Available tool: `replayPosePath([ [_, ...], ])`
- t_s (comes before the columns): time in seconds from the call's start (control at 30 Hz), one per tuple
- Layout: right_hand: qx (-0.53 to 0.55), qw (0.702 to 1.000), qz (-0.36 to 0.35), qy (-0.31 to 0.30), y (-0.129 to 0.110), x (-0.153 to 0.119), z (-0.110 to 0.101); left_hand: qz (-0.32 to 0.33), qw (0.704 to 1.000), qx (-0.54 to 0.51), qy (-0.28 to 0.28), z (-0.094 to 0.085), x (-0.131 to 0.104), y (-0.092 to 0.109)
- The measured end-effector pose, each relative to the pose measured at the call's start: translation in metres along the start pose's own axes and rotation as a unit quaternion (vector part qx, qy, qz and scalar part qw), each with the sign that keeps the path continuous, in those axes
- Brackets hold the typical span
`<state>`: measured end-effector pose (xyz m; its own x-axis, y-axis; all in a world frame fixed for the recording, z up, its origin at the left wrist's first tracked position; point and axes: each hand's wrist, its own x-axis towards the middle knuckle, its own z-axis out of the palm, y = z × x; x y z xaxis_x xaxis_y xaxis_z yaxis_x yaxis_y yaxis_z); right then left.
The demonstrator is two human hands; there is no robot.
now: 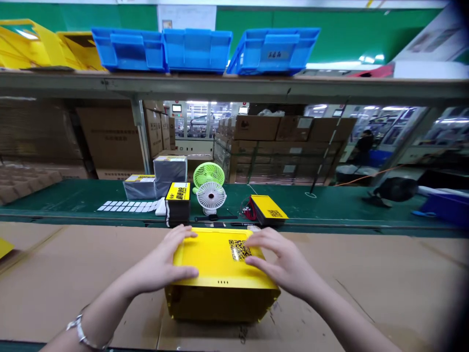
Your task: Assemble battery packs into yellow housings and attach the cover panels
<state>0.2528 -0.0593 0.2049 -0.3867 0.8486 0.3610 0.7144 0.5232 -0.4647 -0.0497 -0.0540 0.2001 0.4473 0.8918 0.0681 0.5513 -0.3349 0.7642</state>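
A yellow box (214, 256) with a QR code on its top stands on the cardboard-covered bench, right in front of me. My left hand (171, 261) rests on the box's left edge, thumb and fingers spread over the top. On the right, my right hand (276, 259) lies over the right edge, its fingers apart and partly covering the QR code. The box's front side is dark and in shadow. Neither hand is closed around anything.
Behind the box are a stack of black and yellow packages (178, 205), a white fan (211, 196), a green fan (208, 175) and a yellow-topped box (269, 208). Blue bins (198, 50) sit on the shelf above. Grey packages (170, 171) stand back left.
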Motion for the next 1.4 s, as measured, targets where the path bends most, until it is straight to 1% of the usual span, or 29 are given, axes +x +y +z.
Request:
replayPosePath([
  [0.03, 0.009, 0.999, 0.040, 0.001, 0.004, 0.008, 0.001, -0.026, 0.998, -0.019, 0.046, 0.002, 0.009, 0.001],
  [0.07, 0.021, 0.997, 0.075, -0.011, 0.008, 0.015, 0.003, -0.056, 0.994, -0.051, 0.077, 0.005, 0.019, 0.000],
  [0.1, 0.037, 0.993, 0.106, -0.037, 0.012, 0.021, 0.005, -0.085, 0.988, -0.092, 0.086, 0.008, 0.028, -0.001],
  [0.17, 0.078, 0.981, 0.154, -0.093, 0.019, 0.031, 0.011, -0.126, 0.977, -0.155, 0.077, 0.015, 0.043, -0.005],
  [0.23, 0.119, 0.969, 0.186, -0.107, 0.025, 0.037, 0.016, -0.131, 0.976, -0.149, 0.087, 0.019, 0.051, -0.010],
  [0.33, 0.170, 0.959, 0.216, -0.067, 0.031, 0.041, 0.024, -0.089, 0.986, -0.054, 0.134, 0.018, 0.058, -0.019],
  [0.43, 0.212, 0.948, 0.233, -0.031, 0.036, 0.044, 0.033, -0.021, 0.985, 0.075, 0.152, 0.009, 0.071, -0.028],
  [0.53, 0.246, 0.940, 0.237, -0.019, 0.042, 0.047, 0.040, 0.019, 0.964, 0.162, 0.212, -0.009, 0.093, -0.042],
  [0.6, 0.257, 0.937, 0.237, -0.020, 0.045, 0.048, 0.042, 0.020, 0.946, 0.187, 0.262, -0.021, 0.108, -0.057],
  [0.67, 0.255, 0.938, 0.235, -0.015, 0.047, 0.048, 0.044, 0.019, 0.933, 0.213, 0.291, -0.030, 0.118, -0.074],
  [0.73, 0.249, 0.941, 0.230, -0.011, 0.048, 0.048, 0.044, 0.027, 0.926, 0.233, 0.295, -0.032, 0.119, -0.091],
  [0.8, 0.239, 0.944, 0.228, -0.007, 0.048, 0.047, 0.044, 0.050, 0.922, 0.247, 0.293, -0.032, 0.114, -0.103],
  [0.87, 0.231, 0.946, 0.227, -0.004, 0.046, 0.047, 0.043, 0.081, 0.916, 0.253, 0.300, -0.031, 0.105, -0.108],
  [0.9, 0.227, 0.947, 0.226, -0.003, 0.045, 0.046, 0.042, 0.095, 0.911, 0.254, 0.310, -0.031, 0.100, -0.108],
  [0.97, 0.221, 0.951, 0.218, -0.004, 0.043, 0.046, 0.041, 0.116, 0.900, 0.247, 0.339, -0.033, 0.090, -0.100],
  [1.0, 0.215, 0.953, 0.213, -0.004, 0.042, 0.046, 0.041, 0.122, 0.894, 0.244, 0.356, -0.034, 0.085, -0.092],
  [1.03, 0.206, 0.955, 0.212, -0.001, 0.042, 0.046, 0.041, 0.128, 0.884, 0.236, 0.383, -0.036, 0.080, -0.082],
  [1.1, 0.174, 0.960, 0.217, 0.022, 0.040, 0.045, 0.041, 0.141, 0.855, 0.190, 0.461, -0.039, 0.070, -0.055],
  [1.13, 0.152, 0.963, 0.217, 0.044, 0.039, 0.045, 0.042, 0.153, 0.828, 0.125, 0.525, -0.040, 0.064, -0.038],
  [1.17, 0.127, 0.966, 0.213, 0.073, 0.038, 0.044, 0.041, 0.166, 0.801, 0.040, 0.574, -0.040, 0.058, -0.021],
  [1.2, 0.100, 0.968, 0.201, 0.110, 0.036, 0.043, 0.041, 0.175, 0.789, -0.048, 0.587, -0.040, 0.052, -0.004],
  [1.23, 0.077, 0.968, 0.182, 0.153, 0.032, 0.041, 0.039, 0.177, 0.798, -0.128, 0.562, -0.038, 0.045, 0.012],
  [1.3, 0.063, 0.963, 0.134, 0.225, 0.021, 0.037, 0.033, 0.168, 0.825, -0.250, 0.478, -0.032, 0.031, 0.040],
  [1.37, 0.105, 0.955, 0.095, 0.260, 0.004, 0.031, 0.023, 0.132, 0.868, -0.324, 0.351, -0.021, 0.016, 0.059],
  [1.4, 0.137, 0.953, 0.082, 0.258, -0.006, 0.027, 0.017, 0.102, 0.891, -0.347, 0.276, -0.014, 0.010, 0.066],
])
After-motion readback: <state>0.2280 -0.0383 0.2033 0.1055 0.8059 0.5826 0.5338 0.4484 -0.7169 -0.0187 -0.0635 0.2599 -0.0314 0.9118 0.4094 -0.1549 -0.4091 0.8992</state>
